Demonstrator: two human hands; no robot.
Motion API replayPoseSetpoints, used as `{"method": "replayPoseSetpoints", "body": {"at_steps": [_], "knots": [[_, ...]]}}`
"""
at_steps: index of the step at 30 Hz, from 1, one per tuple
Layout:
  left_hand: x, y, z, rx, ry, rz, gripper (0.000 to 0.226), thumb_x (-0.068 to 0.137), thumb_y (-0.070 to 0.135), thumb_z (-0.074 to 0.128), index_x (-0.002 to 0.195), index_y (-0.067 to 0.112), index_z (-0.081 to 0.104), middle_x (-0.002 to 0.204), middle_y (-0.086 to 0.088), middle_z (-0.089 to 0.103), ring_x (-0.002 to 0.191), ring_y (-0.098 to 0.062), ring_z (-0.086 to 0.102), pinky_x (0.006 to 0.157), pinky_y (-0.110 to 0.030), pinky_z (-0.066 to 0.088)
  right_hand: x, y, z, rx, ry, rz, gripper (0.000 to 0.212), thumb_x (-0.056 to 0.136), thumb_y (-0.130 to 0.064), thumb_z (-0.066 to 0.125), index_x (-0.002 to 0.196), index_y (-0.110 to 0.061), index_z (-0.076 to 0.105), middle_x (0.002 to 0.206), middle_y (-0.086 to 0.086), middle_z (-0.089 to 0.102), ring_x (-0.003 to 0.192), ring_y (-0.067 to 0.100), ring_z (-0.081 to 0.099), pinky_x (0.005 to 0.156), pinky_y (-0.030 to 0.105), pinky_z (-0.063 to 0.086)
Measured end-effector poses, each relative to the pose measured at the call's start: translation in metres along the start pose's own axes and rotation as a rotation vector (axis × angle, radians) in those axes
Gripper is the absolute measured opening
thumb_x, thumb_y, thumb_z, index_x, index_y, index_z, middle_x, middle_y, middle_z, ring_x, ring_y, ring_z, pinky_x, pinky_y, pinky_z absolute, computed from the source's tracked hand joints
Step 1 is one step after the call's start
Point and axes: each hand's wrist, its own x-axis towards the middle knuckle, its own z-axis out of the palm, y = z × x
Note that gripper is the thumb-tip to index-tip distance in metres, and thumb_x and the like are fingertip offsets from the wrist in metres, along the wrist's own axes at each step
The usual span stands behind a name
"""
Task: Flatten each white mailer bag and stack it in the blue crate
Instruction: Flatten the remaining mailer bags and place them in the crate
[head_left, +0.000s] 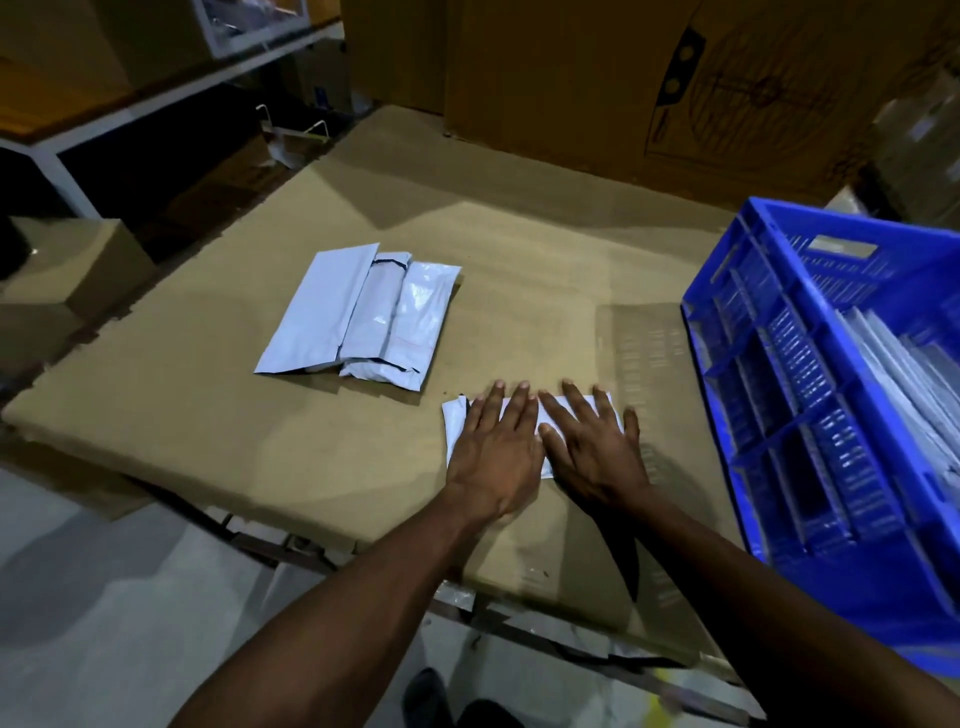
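White mailer bag (457, 422): long axis left-right, near cardboard-covered table (363, 467) front edge; left hand (496, 449), right hand (589, 447) spread flat, pressing it; blue crate (810, 395) just right.

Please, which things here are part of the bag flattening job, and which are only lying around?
Part of the job: mailer bag pressed flat under left hand and right hand; waiting pile of mailer bags; blue crate.

Only lying around: large cardboard box; small box; white shelf frame.

Glossy white plastic mailer bags (363, 317); ribbed blue plastic crate (810, 374); matt brown cardboard tabletop (519, 260)
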Motion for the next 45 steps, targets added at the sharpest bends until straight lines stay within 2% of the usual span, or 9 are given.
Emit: {"method": "replayPoseSetpoints", "body": {"at_steps": [11,14,17,26,28,32,35,39,45], "knots": [[-0.03,-0.031,-0.013,0.03,-0.09,-0.15,0.076,0.095,0.053,-0.003,0.162,0.017,0.0,0.17,-0.005,-0.007,0.156,-0.026,-0.007,0.125,-0.048,0.0,0.001,0.008,0.001,0.012,-0.064,0.04,0.062,0.097,-0.063,0.017,0.154,-0.038,0.014,0.165,0.002,0.008,0.15,0.033,0.006,0.114,0.063,0.01],[-0.028,-0.027,-0.014,0.04,-0.087,-0.148,0.074,0.097,0.053,0.0,0.162,0.018,0.001,0.17,-0.004,-0.004,0.156,-0.025,-0.007,0.125,-0.05,-0.001,0.008,-0.004,-0.009,-0.133,-0.027,-0.101,0.06,0.093,-0.042,0.026,0.147,-0.017,0.039,0.161,0.008,0.024,0.148,0.038,0.02,0.107,0.072,0.014],[-0.028,-0.029,-0.016,0.03,-0.103,-0.147,0.067,0.104,0.049,0.012,0.162,0.019,-0.001,0.17,-0.002,-0.008,0.155,-0.023,-0.01,0.125,-0.049,-0.003,0.012,-0.033,-0.005,-0.013,0.068,-0.246,0.053,0.098,-0.032,0.031,0.142,-0.009,0.05,0.151,0.006,0.044,0.139,0.03,0.043,0.107,0.065,0.027],[-0.029,-0.03,-0.024,0.011,-0.15,-0.112,0.068,0.105,0.049,0.014,0.161,0.017,-0.007,0.169,-0.003,-0.014,0.154,-0.024,-0.017,0.124,-0.051,-0.007,-0.01,0.036,-0.001,0.059,-0.015,-0.008,0.064,0.098,-0.062,0.009,0.156,-0.035,0.015,0.164,-0.009,0.012,0.151,0.018,0.009,0.12,0.046,0.014],[-0.031,-0.028,-0.024,0.04,-0.113,-0.117,0.068,0.105,0.045,0.016,0.161,0.011,0.0,0.169,-0.009,-0.006,0.155,-0.027,-0.014,0.123,-0.054,-0.007,-0.015,0.041,0.002,0.075,-0.028,0.006,0.063,0.099,-0.062,0.009,0.156,-0.036,0.009,0.165,-0.012,0.005,0.151,0.013,0.001,0.121,0.044,0.006],[-0.028,-0.021,-0.028,0.103,0.119,-0.056,0.062,0.096,0.03,0.029,0.144,-0.005,0.047,0.153,-0.023,0.044,0.149,-0.036,0.031,0.119,-0.062,0.021,-0.016,0.039,0.004,0.059,-0.002,0.026,0.062,0.1,-0.062,0.01,0.156,-0.035,0.011,0.165,-0.012,0.007,0.151,0.013,0.001,0.12,0.043,0.007],[-0.006,0.01,-0.02,0.019,0.067,0.041,0.054,0.096,0.027,0.034,0.134,0.0,0.061,0.141,-0.017,0.059,0.138,-0.032,0.049,0.115,-0.056,0.035,-0.017,0.038,0.003,0.058,0.014,0.03,0.064,0.098,-0.063,0.008,0.156,-0.035,0.015,0.164,-0.011,0.01,0.151,0.013,0.004,0.12,0.045,0.009],[0.003,0.031,-0.002,0.011,-0.076,-0.013,0.062,0.099,0.04,0.023,0.146,0.01,0.051,0.152,-0.006,0.05,0.145,-0.025,0.039,0.12,-0.049,0.02,-0.017,0.036,0.003,0.068,0.023,0.026,0.066,0.097,-0.063,0.007,0.156,-0.034,0.016,0.164,-0.008,0.013,0.151,0.014,0.006,0.121,0.045,0.01],[-0.01,-0.004,-0.002,0.014,-0.026,-0.078,0.068,0.099,0.044,0.02,0.155,0.009,0.035,0.163,-0.008,0.032,0.151,-0.032,0.026,0.121,-0.051,0.024,-0.017,0.039,0.005,0.063,0.046,0.023,0.066,0.098,-0.063,0.009,0.155,-0.034,0.018,0.164,-0.007,0.015,0.151,0.017,0.012,0.119,0.047,0.015]]}}
